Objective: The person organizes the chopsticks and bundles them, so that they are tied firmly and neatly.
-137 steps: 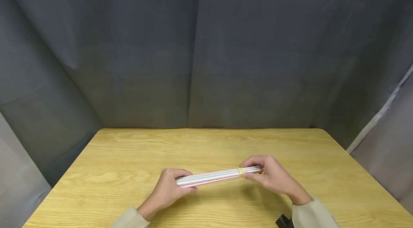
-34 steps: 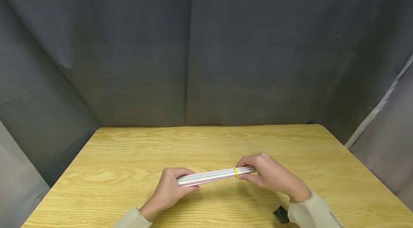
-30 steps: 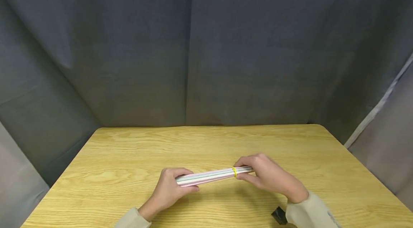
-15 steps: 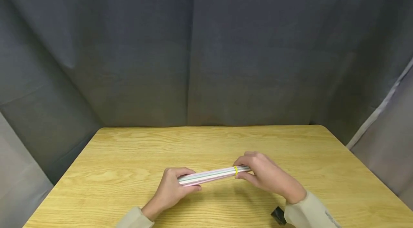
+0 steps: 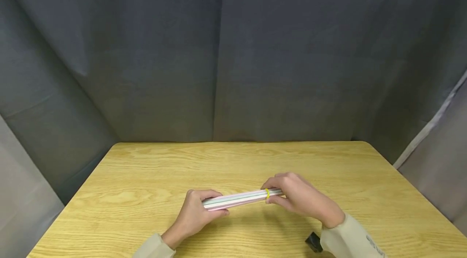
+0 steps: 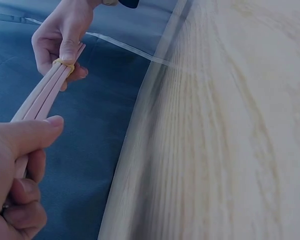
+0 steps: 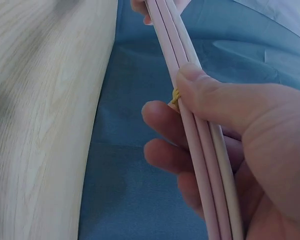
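A bundle of long, thin pastel rods [image 5: 235, 200] in white, pink and green is held over the table, slightly higher at its right end. My left hand [image 5: 193, 213] grips the left end, thumb along the near side. At the right end my right hand [image 5: 300, 197] holds the bundle between thumb and fingers. A yellow rubber band [image 5: 267, 193] circles the rods right at the right fingertips. In the right wrist view the thumb lies over the rods, partly covering the band [image 7: 175, 96]. Curled fingers of the left hand [image 6: 20, 175] wrap the bundle in the left wrist view.
The wood-grain table [image 5: 164, 168] has rounded far corners. A dark grey curtain [image 5: 284, 67] hangs behind it, with lighter cloth [image 5: 434, 177] at the right side. A small black block [image 5: 313, 242] sits by the right cuff.
Compared with the oldest frame, the right hand is farther left and the rubber band, earlier seen as spread strands, is now one narrow ring. Over the last second both hands barely shift.
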